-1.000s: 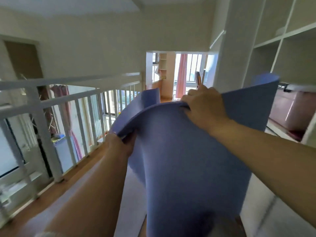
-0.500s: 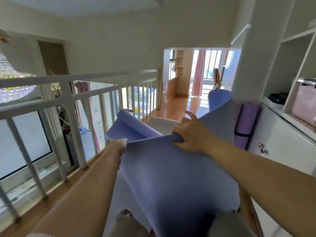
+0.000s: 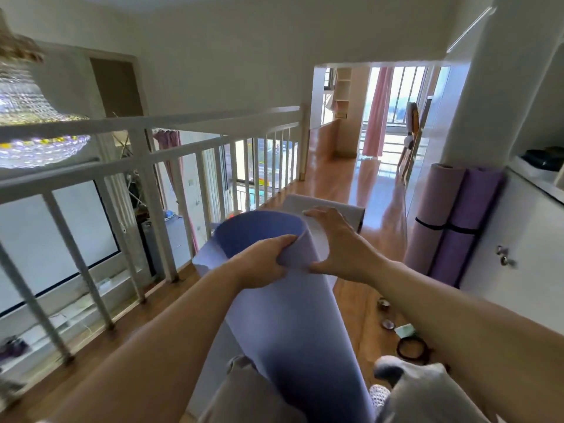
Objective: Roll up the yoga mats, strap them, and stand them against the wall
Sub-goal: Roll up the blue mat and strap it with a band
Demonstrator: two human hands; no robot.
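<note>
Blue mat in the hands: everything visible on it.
The blue mat is periwinkle, smooth, matte, foam-like; no strap shows. It is curled into a loose open cone: wide mouth away from the person, narrowing between the knees to the frame's bottom. The left hand pinches the edge at the mouth; the right hand cups its outer side, fingers spread.

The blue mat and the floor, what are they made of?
The blue mat looks like soft foam with a matte finish: it bends into a smooth curl without creasing where the left hand grips it. The floor looks like wood, or maybe wood-look laminate, with a glossy finish: it shows brown plank lines and bright window reflections.
</note>
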